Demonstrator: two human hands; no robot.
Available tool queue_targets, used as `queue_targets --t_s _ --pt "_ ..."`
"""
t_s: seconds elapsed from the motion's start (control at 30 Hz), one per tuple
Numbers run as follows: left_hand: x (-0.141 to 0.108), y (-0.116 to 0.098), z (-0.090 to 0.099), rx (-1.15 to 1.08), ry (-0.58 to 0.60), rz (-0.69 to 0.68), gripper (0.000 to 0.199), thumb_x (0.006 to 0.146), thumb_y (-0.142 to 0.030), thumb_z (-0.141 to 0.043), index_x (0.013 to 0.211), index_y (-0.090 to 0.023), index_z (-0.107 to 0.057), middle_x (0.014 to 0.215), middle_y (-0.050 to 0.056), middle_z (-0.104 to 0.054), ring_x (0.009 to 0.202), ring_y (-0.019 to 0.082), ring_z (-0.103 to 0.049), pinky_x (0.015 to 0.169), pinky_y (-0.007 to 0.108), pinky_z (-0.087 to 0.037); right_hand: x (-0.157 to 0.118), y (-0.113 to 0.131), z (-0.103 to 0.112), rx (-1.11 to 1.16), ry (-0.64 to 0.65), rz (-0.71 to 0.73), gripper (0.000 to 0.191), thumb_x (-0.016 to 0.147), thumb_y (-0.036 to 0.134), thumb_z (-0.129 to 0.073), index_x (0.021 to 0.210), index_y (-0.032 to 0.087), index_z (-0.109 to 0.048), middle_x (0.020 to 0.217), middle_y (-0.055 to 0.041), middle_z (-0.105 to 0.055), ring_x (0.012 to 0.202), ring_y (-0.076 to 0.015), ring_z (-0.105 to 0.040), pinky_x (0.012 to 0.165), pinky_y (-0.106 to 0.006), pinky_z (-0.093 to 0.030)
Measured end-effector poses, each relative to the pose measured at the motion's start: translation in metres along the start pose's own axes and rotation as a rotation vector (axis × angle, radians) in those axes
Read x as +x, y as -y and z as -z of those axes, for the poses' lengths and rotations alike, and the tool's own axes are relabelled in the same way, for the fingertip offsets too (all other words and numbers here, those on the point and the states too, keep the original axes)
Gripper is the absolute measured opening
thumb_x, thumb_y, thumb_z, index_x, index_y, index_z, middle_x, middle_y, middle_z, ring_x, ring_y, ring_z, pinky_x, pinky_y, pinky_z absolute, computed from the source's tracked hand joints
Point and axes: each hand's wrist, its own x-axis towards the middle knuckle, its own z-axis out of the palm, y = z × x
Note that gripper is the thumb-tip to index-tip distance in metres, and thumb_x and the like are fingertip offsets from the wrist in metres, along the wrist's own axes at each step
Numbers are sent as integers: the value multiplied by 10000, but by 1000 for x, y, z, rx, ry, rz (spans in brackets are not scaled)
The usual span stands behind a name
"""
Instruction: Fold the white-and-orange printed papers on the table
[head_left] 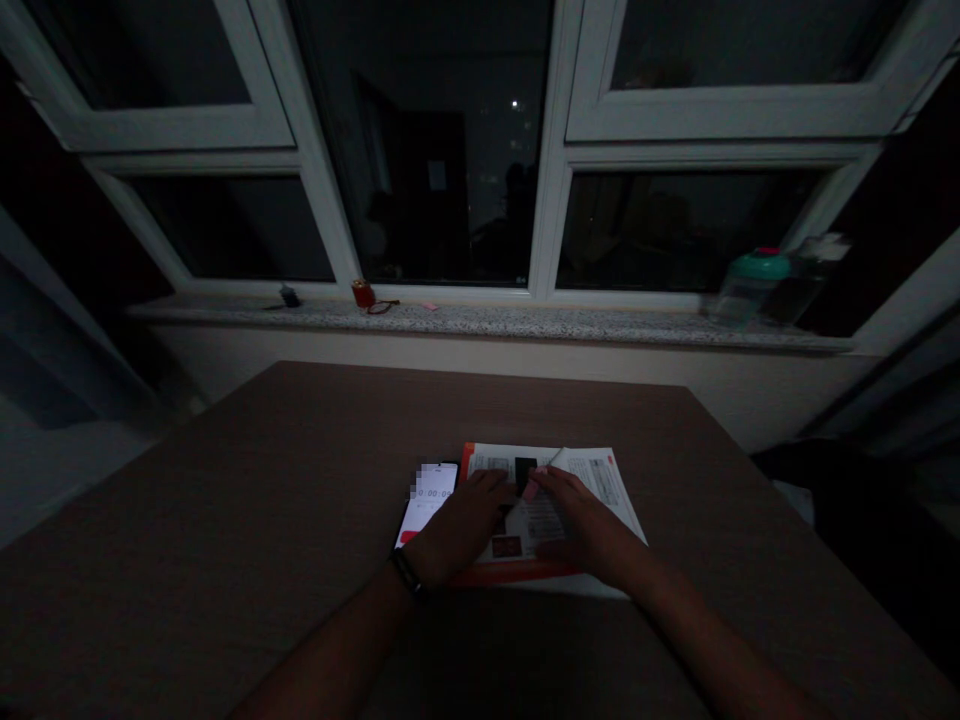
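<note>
An open magazine or booklet (600, 480) with an orange edge lies on the dark wooden table (337, 420). My left hand (469, 520), with a black band at the wrist, rests palm down on its left part, fingers lying flat. Over the right part is my right hand (581, 515), its fingertips together at a small pink item (531, 487) near the middle of the page. A page corner looks lifted beside those fingertips. Left of the booklet, partly behind my left hand, a lit phone (433, 490) shows a running-time display.
Beyond the table, a speckled stone sill (480, 320) runs below dark windows. It carries a small red jar (363, 293), a dark little bottle (289, 296) and a green-topped clear container (752, 285). A dark shape stands at the right.
</note>
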Motion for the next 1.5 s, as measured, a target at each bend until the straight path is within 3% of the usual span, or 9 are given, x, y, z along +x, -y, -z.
queue_targets --t_s 0.77,1.07,1.5 --pt "-1 13 -12 6 -4 15 495 881 -30 -534 1331 -235 -502 1431 85 -467 1328 250 -429 1094 449 -376 -3 6 8 3 74 -62 983 673 160 -778 1507 325 -285 1588 -91 -221 1447 -288 -286 1150 -438 -328" --pt "-2 8 -6 -20 21 34 515 863 -9 -530 1332 -218 -498 1435 101 -467 1342 251 -418 1103 450 -377 -7 -2 10 -4 76 -64 1058 639 162 -812 1516 347 -251 1592 -92 -190 1422 -288 -335 1137 -427 -344" --pt "-5 14 -11 1 25 50 524 897 -2 -498 1372 -222 -497 1466 88 -444 1368 228 -385 1140 425 -328 -15 -2 29 8 163 -74 1050 635 126 -818 1508 353 -280 1605 -85 -183 1448 -301 -280 1147 -445 -326"
